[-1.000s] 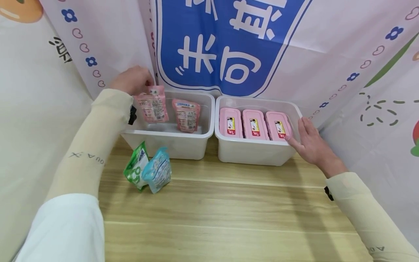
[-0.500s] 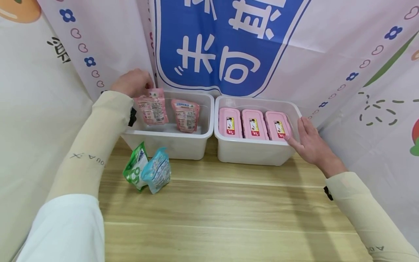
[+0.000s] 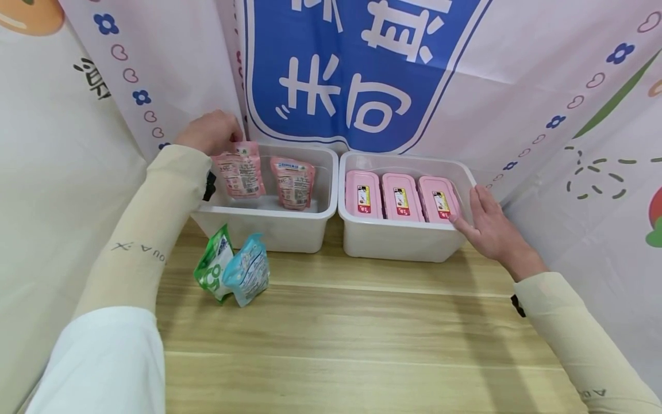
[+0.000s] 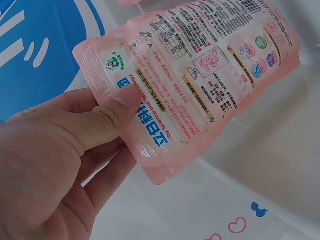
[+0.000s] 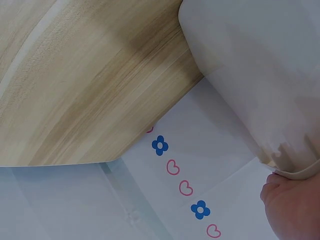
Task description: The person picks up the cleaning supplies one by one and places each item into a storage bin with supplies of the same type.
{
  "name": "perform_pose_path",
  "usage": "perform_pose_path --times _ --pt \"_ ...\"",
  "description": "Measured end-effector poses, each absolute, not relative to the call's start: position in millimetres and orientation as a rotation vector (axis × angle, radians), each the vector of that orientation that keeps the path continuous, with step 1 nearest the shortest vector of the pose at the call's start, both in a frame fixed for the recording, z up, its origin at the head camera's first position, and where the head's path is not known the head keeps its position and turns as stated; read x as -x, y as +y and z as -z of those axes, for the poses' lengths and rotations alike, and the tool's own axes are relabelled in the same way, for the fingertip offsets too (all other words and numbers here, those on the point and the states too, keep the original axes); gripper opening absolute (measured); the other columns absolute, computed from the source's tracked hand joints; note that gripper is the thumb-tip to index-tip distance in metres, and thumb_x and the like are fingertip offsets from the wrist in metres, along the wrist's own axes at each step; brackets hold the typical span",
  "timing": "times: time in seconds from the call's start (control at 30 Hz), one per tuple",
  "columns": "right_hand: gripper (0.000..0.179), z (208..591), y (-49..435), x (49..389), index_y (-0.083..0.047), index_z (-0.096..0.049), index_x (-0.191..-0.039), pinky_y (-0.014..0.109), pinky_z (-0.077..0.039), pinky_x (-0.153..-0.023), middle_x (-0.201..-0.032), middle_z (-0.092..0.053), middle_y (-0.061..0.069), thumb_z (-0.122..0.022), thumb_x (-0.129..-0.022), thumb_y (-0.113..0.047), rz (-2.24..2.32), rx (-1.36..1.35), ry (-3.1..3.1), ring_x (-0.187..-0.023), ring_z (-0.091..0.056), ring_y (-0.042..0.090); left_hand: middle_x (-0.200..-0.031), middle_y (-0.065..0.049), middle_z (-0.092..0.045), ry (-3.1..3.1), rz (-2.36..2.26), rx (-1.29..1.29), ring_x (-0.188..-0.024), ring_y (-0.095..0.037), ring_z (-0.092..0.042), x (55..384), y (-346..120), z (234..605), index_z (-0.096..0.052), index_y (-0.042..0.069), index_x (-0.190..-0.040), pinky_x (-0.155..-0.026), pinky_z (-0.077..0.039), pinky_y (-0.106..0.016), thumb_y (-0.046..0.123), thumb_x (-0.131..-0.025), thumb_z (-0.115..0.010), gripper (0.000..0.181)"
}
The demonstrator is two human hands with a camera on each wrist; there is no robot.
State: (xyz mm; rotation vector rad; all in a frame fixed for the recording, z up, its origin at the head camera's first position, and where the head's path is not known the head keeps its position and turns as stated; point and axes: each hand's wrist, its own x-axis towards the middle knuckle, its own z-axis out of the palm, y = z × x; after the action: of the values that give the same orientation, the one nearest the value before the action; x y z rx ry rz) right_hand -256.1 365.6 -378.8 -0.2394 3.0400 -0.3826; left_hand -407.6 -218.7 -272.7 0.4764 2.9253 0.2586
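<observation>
My left hand (image 3: 211,131) pinches the top corner of a pink printed refill pouch (image 4: 200,90), thumb on its printed side. The pouch hangs inside the left white bin (image 3: 269,229), its lower end near the bin floor in the head view. A second pink pouch (image 3: 295,184) stands upright to its right in that bin. My right hand (image 3: 491,227) rests at the right rim of the other white bin (image 3: 403,241), fingers extended and thumb lying over the front corner. Three pink lidded boxes (image 3: 402,196) with yellow and red labels sit side by side in this bin.
On the wooden table (image 3: 362,322), before the left bin, stand a green-and-white pouch (image 3: 214,264) and a light blue pouch (image 3: 249,270), close together. A printed cloth (image 3: 455,109) hangs right behind both bins, with pale cloth at either side.
My left hand has lowered the pink pouch slightly into the left bin, mostly during the first half second. My right hand keeps its place at the rim.
</observation>
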Motion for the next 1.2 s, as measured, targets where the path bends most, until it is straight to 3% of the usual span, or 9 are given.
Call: perform_pose_path --times 1.2 --pt "0.098 381.7 367.1 258.3 0.0 0.016 -0.165 0.071 -0.007 -0.129 -0.175 0.022 0.02 -0.035 -0.109 -0.062 0.392 0.251 3.048 -0.164 0.011 0.047 -0.129 -0.028 -0.067 2.923 -0.239 -0.475 -0.109 -0.039 -0.058 409.1 -214.7 278.3 -0.071 -0.004 -0.127 -0.1 -0.055 -0.056 0.0 -0.1 -0.067 0.028"
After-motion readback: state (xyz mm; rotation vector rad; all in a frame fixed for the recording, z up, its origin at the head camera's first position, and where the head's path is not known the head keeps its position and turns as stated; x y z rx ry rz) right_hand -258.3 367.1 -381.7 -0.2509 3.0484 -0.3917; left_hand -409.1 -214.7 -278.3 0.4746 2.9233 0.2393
